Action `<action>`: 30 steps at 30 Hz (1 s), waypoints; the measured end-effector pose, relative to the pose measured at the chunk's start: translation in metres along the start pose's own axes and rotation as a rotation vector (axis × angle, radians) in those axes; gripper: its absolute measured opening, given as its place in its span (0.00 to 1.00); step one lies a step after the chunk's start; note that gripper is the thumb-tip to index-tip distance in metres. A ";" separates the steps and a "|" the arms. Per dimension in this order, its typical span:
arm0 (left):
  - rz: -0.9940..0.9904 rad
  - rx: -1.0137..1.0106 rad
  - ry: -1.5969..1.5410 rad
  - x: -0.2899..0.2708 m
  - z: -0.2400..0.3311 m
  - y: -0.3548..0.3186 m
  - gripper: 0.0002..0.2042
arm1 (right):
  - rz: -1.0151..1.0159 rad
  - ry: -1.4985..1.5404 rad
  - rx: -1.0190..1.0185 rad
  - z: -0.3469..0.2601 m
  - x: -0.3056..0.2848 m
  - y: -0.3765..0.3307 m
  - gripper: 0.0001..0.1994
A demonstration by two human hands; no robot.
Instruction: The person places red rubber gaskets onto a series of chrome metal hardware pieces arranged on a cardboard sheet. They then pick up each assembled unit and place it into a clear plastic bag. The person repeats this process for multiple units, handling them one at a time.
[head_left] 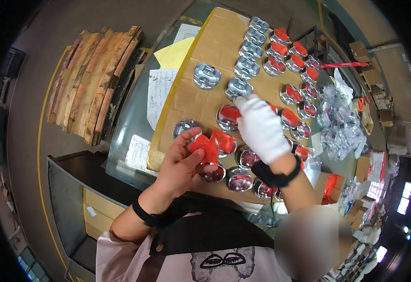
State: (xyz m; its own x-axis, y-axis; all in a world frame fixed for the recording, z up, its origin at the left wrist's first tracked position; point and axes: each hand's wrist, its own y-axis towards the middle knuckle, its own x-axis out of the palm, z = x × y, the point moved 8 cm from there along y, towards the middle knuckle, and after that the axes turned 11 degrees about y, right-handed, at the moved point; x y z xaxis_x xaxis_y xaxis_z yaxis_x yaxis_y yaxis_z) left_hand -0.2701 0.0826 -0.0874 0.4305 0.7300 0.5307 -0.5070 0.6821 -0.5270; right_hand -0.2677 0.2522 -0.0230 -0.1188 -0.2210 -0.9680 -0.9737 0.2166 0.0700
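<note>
My bare left hand point(183, 162) is closed on red packets point(204, 149), pinched between thumb and fingers. Another red packet point(223, 140) rests on a metal piston right beside them. My right hand point(262, 126) wears a white glove. Its fingers reach to the near edge of a bare silver piston point(238, 88), and the fingertips are partly hidden behind it. Just below them stands a piston with a red packet point(229, 116) in it. A bare piston point(207, 76) stands apart to the left, and another point(185, 128) is partly behind my left fingers.
Several pistons stand in rows on the brown cardboard point(182, 101), many holding red packets. Clear plastic bags point(339, 124) pile up at the right. Handwritten papers point(160, 91) lie left of the cardboard. Wooden pallets point(92, 82) stand on the floor beyond the table's left edge.
</note>
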 end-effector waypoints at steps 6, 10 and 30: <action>0.011 0.163 0.359 0.004 0.008 0.017 0.17 | -0.309 0.867 0.140 -0.021 -0.013 -0.026 0.23; -0.007 0.179 0.381 0.002 0.007 0.021 0.08 | -0.220 0.928 0.225 0.005 -0.014 -0.015 0.10; 0.116 0.365 0.275 -0.001 0.045 0.024 0.20 | -0.155 0.512 0.135 0.060 -0.019 0.060 0.07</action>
State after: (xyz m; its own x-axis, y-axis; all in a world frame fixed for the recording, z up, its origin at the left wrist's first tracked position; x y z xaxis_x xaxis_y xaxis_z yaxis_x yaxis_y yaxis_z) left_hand -0.3163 0.0961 -0.0704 0.5120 0.8185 0.2606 -0.7717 0.5716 -0.2789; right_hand -0.3120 0.3265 -0.0145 -0.0876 -0.6870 -0.7213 -0.9579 0.2568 -0.1282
